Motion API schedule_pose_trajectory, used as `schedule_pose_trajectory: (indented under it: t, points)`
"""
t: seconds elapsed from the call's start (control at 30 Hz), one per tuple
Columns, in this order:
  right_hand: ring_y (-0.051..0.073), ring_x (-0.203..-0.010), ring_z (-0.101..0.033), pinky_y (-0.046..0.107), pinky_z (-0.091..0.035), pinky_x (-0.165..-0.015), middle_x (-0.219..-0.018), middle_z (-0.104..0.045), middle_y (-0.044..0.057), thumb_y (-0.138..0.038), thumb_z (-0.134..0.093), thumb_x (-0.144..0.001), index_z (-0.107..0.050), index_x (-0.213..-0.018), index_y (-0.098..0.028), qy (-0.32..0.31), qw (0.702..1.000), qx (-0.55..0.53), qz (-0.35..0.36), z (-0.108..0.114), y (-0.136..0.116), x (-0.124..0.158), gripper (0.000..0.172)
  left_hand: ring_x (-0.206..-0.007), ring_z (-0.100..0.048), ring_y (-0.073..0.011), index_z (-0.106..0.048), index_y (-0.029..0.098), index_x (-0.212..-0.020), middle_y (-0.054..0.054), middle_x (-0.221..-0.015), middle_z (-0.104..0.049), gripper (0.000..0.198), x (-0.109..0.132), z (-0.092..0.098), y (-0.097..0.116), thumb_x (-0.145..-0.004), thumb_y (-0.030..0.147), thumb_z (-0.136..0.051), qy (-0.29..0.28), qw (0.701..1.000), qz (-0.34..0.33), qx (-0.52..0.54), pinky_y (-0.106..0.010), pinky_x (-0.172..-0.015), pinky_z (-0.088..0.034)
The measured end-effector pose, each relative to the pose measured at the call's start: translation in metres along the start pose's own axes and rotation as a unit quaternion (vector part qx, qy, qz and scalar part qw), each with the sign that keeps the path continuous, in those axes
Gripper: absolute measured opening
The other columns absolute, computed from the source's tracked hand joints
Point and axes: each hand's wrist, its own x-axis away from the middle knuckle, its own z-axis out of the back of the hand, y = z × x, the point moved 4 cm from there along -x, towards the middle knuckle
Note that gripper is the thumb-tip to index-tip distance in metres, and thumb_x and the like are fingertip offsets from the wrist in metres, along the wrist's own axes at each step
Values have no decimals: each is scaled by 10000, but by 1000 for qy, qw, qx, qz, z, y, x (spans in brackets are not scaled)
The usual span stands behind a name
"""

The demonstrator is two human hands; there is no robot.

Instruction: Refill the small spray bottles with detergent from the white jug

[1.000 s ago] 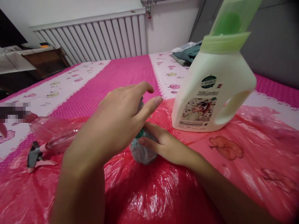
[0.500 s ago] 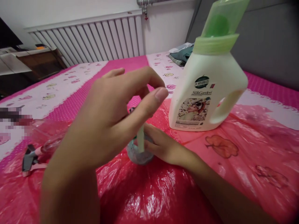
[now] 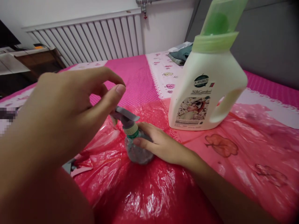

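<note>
A small clear spray bottle with a green neck stands on red plastic film. My right hand is wrapped round the bottle's right side, its thumb at the front. On its neck sits a sprayer head, grey with a pale collar, its nozzle side toward the left. My left hand is raised closer to me, beside that sprayer head. Its fingers are curled, and thumb and index tips come together. The hand covers the nozzle end, so I cannot make out whether it touches it.
A large white detergent bottle with a green cap stands at the right. Red plastic film covers the near bed. A pink and grey sprayer lies partly behind my left arm. Folded cloth and a radiator are farther back.
My left hand has moved left from above the bottle, uncovering the sprayer head. The head's pale trigger, earlier toward me, now faces left. My right hand stays on the bottle.
</note>
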Motion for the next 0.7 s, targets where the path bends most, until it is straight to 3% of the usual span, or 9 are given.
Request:
schedule_pose_trajectory:
  t: [0.07, 0.2, 0.3, 0.4, 0.53, 0.7]
  points:
    - [229, -1209, -638, 408, -468, -1071, -1292, -689, 84, -481, -574, -1051, -621, -1238, -194, 3, 1000, 4, 6, 0, 0, 0, 345, -800, -508, -137, -640, 311, -1278, 14, -931, -714, 527, -1, 2, 6, -1009, 605, -294, -2, 998, 30, -61, -356, -805, -350]
    - [227, -1260, -614, 399, -445, -1100, -1331, -672, 82, -510, -555, -1059, -608, -1270, -189, -2, 1000, 12, 7, 0, -1, 0, 388, -871, -518, -200, -682, 303, -1273, -46, -929, -734, 626, -5, -9, 6, -994, 633, -229, -48, 995, 26, -84, -425, -935, -382]
    - [222, -1270, -618, 387, -447, -1107, -1347, -677, 76, -511, -549, -1063, -606, -1276, -195, -5, 1000, 8, 16, 0, -2, 0, 386, -797, -499, -192, -750, 336, -1164, -47, -877, -742, 700, -9, -21, -1, -945, 739, -222, -34, 998, -16, -56, -463, -958, -387]
    - [217, -1257, -626, 390, -453, -1115, -1335, -685, 69, -479, -559, -1063, -614, -1256, -199, -2, 1000, 6, 21, -1, -3, -1, 345, -789, -542, -178, -751, 378, -1129, -3, -931, -769, 631, -11, -25, -3, -948, 744, -269, 3, 999, -53, -8, -397, -909, -391]
    - [242, -1301, -601, 410, -463, -1121, -1387, -656, 59, -471, -595, -1038, -614, -1300, -235, -3, 1000, -4, -27, -1, 1, 2, 353, -885, -658, -129, -709, 385, -1227, 69, -1068, -773, 466, -8, -18, 8, -986, 641, -402, 52, 994, -76, 66, -280, -808, -419]
    - [221, -1261, -617, 355, -496, -1051, -1408, -636, 45, -493, -599, -1032, -569, -1376, -263, -15, 999, -43, -18, 0, -1, 5, 415, -823, -679, -143, -718, 311, -1203, 41, -924, -754, 457, -2, -8, 21, -997, 590, -421, 35, 988, -93, 120, -292, -793, -480]
